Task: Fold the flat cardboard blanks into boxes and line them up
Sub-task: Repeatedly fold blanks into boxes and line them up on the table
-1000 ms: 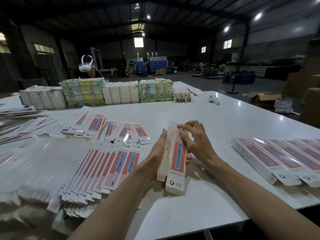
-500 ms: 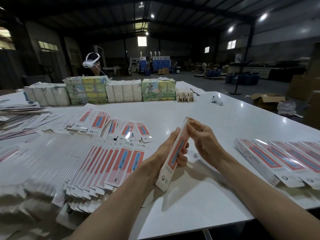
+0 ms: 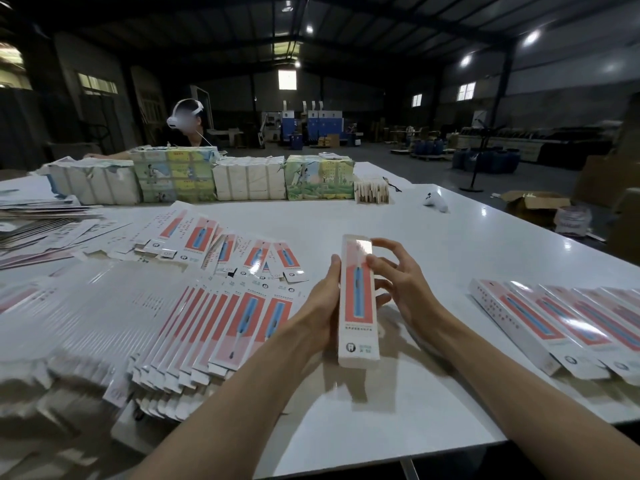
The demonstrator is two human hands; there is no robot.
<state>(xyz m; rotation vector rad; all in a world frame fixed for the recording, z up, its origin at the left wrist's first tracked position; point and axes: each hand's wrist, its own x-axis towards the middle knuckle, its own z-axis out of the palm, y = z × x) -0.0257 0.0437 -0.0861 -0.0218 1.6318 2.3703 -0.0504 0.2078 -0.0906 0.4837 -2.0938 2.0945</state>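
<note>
1. Bench (image 3: 450, 258): white and glossy, carrying all the stock listed here.
2. Flat blanks (image 3: 221, 320): a fanned, overlapping stack on my left, red and blue printed faces up, reaching the near edge.
3. Loose blanks (image 3: 207, 237): scattered just beyond that fan, some overlapping.
4. Folded boxes (image 3: 554, 323): a row on my right, lying side by side and touching.
5. Wrapped bundles (image 3: 249, 183): a wall of white and picture-printed packs along the far side.
6. Small white device (image 3: 437, 201): alone on the far right of the bench.
7. Person with a white headset (image 3: 185, 116): behind the bundles.
8. Open brown carton (image 3: 533, 202): on the floor past the bench's right edge.
9. Box in work (image 3: 358, 306): long and narrow, printed face towards me, held over the bench between the fan and the row, with nothing in front of it.
10. Left hand (image 3: 320, 306): grips the box, thumb along its left edge, fingers wrapped behind it.
11. Right hand (image 3: 405, 285): wide, fingers spread and loosely bent, thumb touching the box's right edge near the top.
</note>
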